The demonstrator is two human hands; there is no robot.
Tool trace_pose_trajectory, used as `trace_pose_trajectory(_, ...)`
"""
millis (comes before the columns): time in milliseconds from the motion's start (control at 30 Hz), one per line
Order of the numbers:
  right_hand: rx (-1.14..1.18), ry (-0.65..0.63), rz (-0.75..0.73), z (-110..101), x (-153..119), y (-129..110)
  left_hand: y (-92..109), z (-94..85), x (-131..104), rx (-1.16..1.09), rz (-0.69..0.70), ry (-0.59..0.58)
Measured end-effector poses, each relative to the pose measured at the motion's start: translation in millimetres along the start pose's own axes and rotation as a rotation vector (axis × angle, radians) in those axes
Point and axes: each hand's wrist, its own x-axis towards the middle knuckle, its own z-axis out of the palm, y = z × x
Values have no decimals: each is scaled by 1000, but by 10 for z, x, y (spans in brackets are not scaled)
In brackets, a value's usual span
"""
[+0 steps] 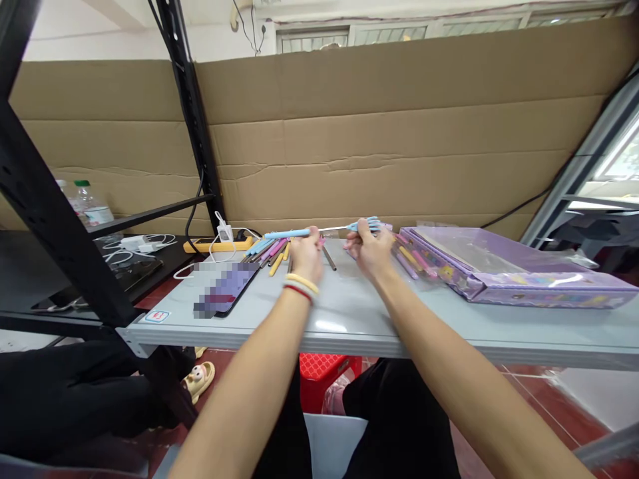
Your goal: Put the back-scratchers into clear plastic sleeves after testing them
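The left hand (308,251) grips a light-blue pen barrel (287,234) above the grey tabletop (349,313); the right hand (370,247) has its grip closed on a blue piece (363,226) just beside it. A purple box (529,289) lies to the right.

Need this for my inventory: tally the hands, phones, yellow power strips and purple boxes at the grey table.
Hands (left hand, right hand): 2
Phone: 1
Power strip: 1
Purple box: 1
Total: 5
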Motion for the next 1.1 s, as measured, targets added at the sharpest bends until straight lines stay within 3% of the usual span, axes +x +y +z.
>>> trace_pose_trajectory(100, 9, -27, -12, 63, -79, 77, -322, 197, -190, -15, -93, -36)
trace_pose_trajectory(167, 7, -28, -5, 8, -76, 77, -394, 241, -239, -17, -120, -18)
trace_pose_trajectory(333, 22, -93, 17, -82, -51, 152, -282, 183, -186, -45, -109, 0)
trace_pose_trajectory(533, 52, -161, 106, -101, -41, 203, -240, 81, -137, 24, -71, -100)
trace_pose_trajectory(600, 70, -145, 131, -123, -16, 156, -250, 42, -166, 176, -87, -146)
trace_pose_trajectory(667, 85, -86, 137, -144, 17, 100, -239, 1, -218, 489, -63, -213)
trace_pose_trajectory(733, 94, -17, 129, -164, 52, 56, -193, -32, -271, 903, 147, -269)
trace_pose_trajectory(800, 92, 23, 120, -183, 83, 35, -111, -48, -296, 1249, 546, -250)
trace_pose_trajectory(867, 81, 30, 108, -198, 103, 34, -15, -52, -264, 1447, 896, -223)
trace_pose_trajectory(900, 72, 26, 103, -203, 109, 38, 28, -55, -225, 1533, 1008, -264)
trace_pose_trajectory(967, 50, 19, 89, -206, 113, 50, 81, -74, -119, 1697, 1081, -459)
trace_pose_trajectory(1033, 22, 16, 75, -202, 110, 62, 78, -118, -13, 1838, 999, -663)
trace_pose_trajectory(1100, -9, 15, 63, -196, 105, 75, 32, -176, 50, 1930, 925, -722)
